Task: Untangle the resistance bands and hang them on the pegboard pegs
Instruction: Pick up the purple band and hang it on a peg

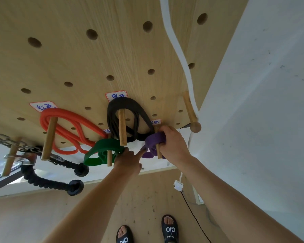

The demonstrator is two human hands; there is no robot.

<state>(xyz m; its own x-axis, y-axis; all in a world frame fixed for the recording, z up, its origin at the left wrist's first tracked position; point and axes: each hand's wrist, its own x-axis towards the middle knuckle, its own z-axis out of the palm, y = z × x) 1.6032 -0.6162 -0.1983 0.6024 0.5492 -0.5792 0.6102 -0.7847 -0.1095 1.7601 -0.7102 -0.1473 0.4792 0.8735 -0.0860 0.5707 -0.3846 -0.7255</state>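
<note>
Purple band sits looped over its wooden peg on the pegboard; your right hand grips it, your left hand touches it with one outstretched finger, beside the green band.

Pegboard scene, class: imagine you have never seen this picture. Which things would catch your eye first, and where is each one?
The bright orange band looped over a wooden peg at the left of the pegboard stands out first, with the black band on the middle peg. Lower down, the right hand grips the purple band on its peg, while the left hand points a finger at it beside the green band.
</note>
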